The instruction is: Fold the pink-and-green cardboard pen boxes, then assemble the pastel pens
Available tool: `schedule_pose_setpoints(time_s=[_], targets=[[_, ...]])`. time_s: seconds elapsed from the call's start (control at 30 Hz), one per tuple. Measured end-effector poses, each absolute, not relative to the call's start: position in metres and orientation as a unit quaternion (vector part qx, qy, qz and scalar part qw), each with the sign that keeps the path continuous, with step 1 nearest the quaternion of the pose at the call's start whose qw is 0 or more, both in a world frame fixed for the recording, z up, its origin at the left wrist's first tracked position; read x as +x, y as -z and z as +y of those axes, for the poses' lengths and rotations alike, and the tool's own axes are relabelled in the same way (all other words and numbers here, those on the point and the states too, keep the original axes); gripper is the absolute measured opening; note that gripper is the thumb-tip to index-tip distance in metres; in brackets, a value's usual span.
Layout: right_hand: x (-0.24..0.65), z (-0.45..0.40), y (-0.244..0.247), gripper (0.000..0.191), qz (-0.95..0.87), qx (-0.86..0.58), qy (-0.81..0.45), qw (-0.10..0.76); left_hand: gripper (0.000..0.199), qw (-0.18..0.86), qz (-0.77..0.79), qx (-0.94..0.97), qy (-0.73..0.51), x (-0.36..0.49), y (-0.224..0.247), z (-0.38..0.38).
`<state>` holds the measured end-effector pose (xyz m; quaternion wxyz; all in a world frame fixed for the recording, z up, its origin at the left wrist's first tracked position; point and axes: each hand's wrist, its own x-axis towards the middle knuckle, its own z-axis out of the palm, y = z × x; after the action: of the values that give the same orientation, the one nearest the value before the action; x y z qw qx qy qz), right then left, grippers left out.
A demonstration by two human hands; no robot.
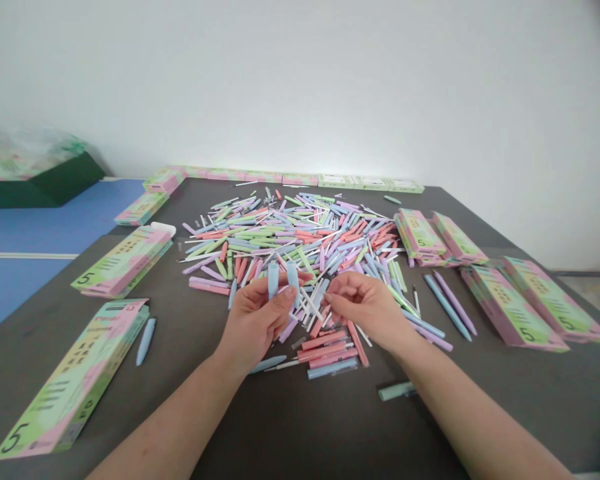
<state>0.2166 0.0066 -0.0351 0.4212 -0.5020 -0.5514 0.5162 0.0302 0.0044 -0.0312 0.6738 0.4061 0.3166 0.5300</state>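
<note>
My left hand point(263, 310) holds two light blue pen parts point(273, 280) upright between thumb and fingers, over the near side of a large pile of pen parts point(280, 233). To its right, my right hand point(363, 303) is closed with thumb and fingertips together; whatever it grips is too small to name. Pink, blue, green and purple barrels lie mixed with white refills in the pile. Just below the hands lie several coral pen pieces point(327, 350) and a blue piece point(333, 369). A grey-green piece point(396, 391) rests beside my right forearm.
Pastel boxes marked 5 stand at the left point(75, 380) and right point(520, 307), with more boxes point(250, 176) along the back edge. A blue pen part point(146, 341) lies near the left boxes. A dark green crate point(65, 180) sits on a blue surface point(25, 230) at the far left.
</note>
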Motion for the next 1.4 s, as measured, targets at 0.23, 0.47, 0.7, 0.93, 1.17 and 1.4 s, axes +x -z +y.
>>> schedule_pose_setpoints(time_s=[0.23, 0.47, 0.7, 0.93, 1.17, 1.4], targets=[[0.218, -0.003, 0.044, 0.020, -0.513, -0.409, -0.578, 0.486, 0.024, 0.679, 0.312, 0.436, -0.502, 0.028, 0.032, 0.002], [0.227, -0.009, 0.043, 0.014, -0.499, -0.377, -0.576, 0.526, 0.023, 0.733, 0.264, 0.520, -0.351, 0.023, 0.039, -0.005], [0.229, -0.014, 0.031, 0.012, -0.512, -0.351, -0.554, 0.555, 0.020, 0.758, 0.201, 0.557, -0.272, 0.023, 0.026, -0.007], [0.233, -0.018, 0.025, 0.010, -0.556, -0.356, -0.524, 0.538, 0.022, 0.757, 0.194, 0.547, -0.300, 0.026, 0.029, -0.008], [0.234, -0.020, 0.020, 0.010, -0.594, -0.361, -0.495, 0.521, 0.020, 0.750, 0.184, 0.556, -0.306, 0.026, 0.027, -0.007], [0.235, -0.021, 0.019, 0.011, -0.600, -0.356, -0.500, 0.513, 0.025, 0.751, 0.195, 0.556, -0.299, 0.024, 0.030, -0.007]])
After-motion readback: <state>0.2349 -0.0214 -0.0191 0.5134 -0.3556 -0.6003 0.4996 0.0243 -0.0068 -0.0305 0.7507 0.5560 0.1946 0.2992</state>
